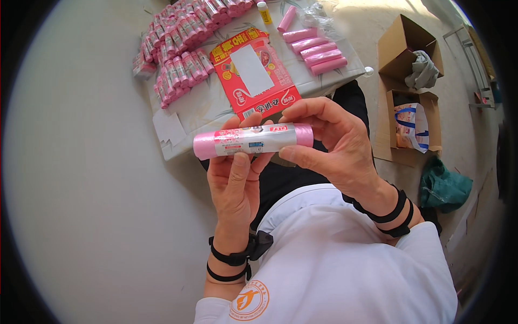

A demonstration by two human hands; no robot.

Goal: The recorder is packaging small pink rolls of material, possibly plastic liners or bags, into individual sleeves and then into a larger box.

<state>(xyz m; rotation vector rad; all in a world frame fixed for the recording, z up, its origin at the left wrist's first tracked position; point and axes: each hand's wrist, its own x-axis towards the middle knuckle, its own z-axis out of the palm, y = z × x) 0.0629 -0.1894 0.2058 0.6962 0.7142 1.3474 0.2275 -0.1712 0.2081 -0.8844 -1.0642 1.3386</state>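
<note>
Between my two hands lies a roll of pink plastic bags [205, 144], held level, with a printed white and silver label [251, 139] wrapped round its middle. My left hand [234, 175] grips it from below, thumb across the front and fingers behind. At its right end, my right hand [334, 146] closes thumb and fingers about the label's edge. Just beyond, a flattened red printed carton [226, 67] rests on the table with a blank white paper [251, 70] on top.
Labelled pink rolls [189, 27] are heaped at the table's far left. Several unlabelled pink rolls [318, 48] lie at the right, near a yellow bottle [264, 13] and clear plastic [315, 15]. Cardboard boxes [396, 48] and a green bag [445, 186] sit on the floor.
</note>
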